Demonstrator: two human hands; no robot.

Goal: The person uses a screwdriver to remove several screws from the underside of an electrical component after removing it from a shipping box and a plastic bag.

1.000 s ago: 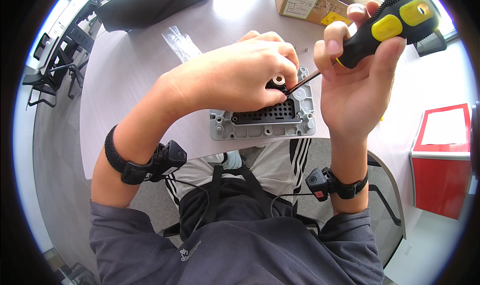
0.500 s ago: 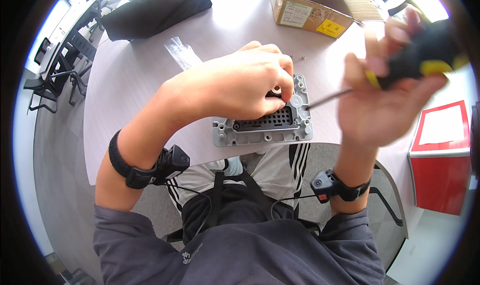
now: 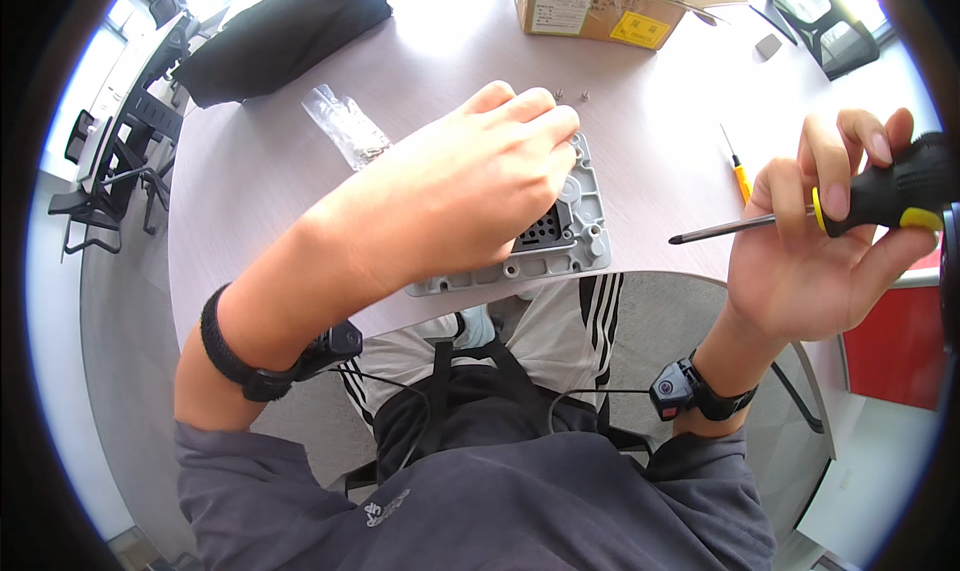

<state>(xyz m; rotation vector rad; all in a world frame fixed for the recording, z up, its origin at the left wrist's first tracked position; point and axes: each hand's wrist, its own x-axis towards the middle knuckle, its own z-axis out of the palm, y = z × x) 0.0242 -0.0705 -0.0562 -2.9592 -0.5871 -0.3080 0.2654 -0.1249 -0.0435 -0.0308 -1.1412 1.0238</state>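
My right hand [image 3: 810, 241] is raised over the right side, its fingers wrapped round the black and yellow handle of a screwdriver [image 3: 730, 228]. The shaft points left, its tip in the air apart from everything. Over a grey metal housing [image 3: 593, 206] near the table's front edge lies my left hand [image 3: 510, 171], fingers curled downward. What its fingertips grip, if anything, is hidden behind the hand. Below its palm shows part of a black perforated insert [image 3: 543, 233] set into the housing. Most of the housing's left half is covered by my left hand and wrist.
A clear plastic bag [image 3: 345, 131] with small metal pieces lies left of my left hand. Small screws [image 3: 585, 97] sit beyond the housing. A thin yellow-handled screwdriver [image 3: 741, 179] rests at right. An open cardboard box [image 3: 595, 21] and a black bag [image 3: 290, 41] stand farther back.
My right hand has swung right and down, carrying the screwdriver away from the housing. My left hand has shifted toward the housing's far edge. The whole view has also moved slightly.
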